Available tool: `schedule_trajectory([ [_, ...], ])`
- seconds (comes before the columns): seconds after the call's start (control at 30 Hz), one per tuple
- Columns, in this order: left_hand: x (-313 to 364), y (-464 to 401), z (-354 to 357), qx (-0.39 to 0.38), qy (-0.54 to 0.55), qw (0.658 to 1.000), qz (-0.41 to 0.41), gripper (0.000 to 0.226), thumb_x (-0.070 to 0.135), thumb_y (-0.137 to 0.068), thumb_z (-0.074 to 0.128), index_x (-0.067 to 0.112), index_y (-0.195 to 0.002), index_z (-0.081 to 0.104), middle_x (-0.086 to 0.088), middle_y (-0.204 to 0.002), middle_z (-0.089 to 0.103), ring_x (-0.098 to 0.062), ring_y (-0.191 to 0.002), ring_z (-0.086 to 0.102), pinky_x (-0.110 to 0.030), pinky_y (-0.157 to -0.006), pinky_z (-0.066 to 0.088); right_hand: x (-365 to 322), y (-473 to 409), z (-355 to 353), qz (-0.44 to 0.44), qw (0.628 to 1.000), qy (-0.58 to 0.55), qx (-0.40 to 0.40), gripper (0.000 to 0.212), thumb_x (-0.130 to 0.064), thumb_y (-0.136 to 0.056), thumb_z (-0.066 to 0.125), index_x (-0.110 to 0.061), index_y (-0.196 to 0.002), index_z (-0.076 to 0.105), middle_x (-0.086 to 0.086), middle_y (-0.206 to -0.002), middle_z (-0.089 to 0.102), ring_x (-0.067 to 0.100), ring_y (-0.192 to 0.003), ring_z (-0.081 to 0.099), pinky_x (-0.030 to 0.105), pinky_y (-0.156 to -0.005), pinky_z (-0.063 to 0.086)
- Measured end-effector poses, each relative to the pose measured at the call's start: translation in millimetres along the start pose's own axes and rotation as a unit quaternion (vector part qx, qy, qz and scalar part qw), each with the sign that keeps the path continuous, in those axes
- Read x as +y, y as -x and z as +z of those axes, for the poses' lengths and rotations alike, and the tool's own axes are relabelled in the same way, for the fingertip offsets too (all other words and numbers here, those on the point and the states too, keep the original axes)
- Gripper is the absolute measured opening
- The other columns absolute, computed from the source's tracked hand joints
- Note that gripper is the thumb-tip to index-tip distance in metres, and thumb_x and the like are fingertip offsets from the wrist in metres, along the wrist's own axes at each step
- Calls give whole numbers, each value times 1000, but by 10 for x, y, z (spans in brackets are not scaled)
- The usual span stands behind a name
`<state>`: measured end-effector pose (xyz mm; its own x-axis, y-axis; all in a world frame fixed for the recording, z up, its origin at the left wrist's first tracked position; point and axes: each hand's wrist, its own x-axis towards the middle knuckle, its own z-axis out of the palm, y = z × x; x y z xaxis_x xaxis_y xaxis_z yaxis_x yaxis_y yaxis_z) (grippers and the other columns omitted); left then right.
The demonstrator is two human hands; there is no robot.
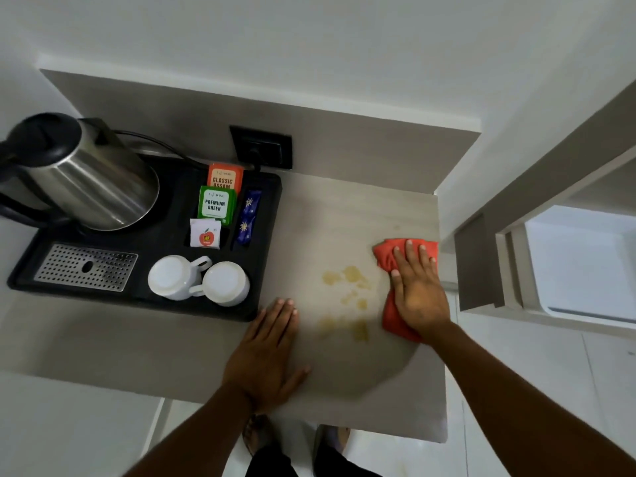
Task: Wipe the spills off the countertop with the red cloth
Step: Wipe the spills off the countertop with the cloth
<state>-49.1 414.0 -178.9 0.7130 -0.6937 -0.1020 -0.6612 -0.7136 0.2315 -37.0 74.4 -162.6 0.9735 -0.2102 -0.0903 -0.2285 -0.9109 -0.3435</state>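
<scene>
Yellowish spills (347,297) lie in patches on the pale countertop (327,215), right of the middle. The red cloth (387,251) lies flat at the counter's right edge, just right of the spills. My right hand (416,287) presses down on the cloth with its fingers spread flat, covering most of it. My left hand (266,352) rests palm-down on the bare counter, left of the spills and beside the tray's front corner, holding nothing.
A black tray (268,235) fills the counter's left half, with a steel kettle (89,180), two upturned white cups (199,280), tea sachets (216,204) and a drip grate (86,266). A wall socket (261,148) sits behind it. The counter ends at the right and front edges.
</scene>
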Motion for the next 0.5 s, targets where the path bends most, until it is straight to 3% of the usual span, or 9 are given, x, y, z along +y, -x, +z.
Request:
schedule_trajectory([
  [0.23, -9, 12, 42, 14, 19, 1000, 0, 92, 60, -93, 51, 4, -159, 23, -14, -170, 18, -27, -159, 8, -48, -124, 18, -251, -858, 20, -43, 999, 17, 0, 49, -32, -105, 33, -19, -153, 30, 11, -164, 15, 34, -151, 4, 47, -123, 1],
  [0.4, -19, -1, 64, 15, 4, 1000, 4, 93, 64, -93, 47, 4, -160, 20, -14, -170, 16, -28, -159, 7, -48, -124, 15, -185, -498, 44, -179, 981, 57, -55, 51, -34, -104, 29, -19, -152, 30, 8, -163, 16, 32, -151, 5, 46, -123, 4],
  [0.5, -35, -2, 97, 21, 9, 1000, 4, 93, 66, -94, 45, 5, -160, 21, -14, -170, 16, -29, -159, 8, -48, -124, 15, 78, -281, -54, -155, 986, 30, -57, 55, -41, -102, 24, -19, -152, 29, 5, -163, 16, 28, -151, 5, 48, -123, 9],
])
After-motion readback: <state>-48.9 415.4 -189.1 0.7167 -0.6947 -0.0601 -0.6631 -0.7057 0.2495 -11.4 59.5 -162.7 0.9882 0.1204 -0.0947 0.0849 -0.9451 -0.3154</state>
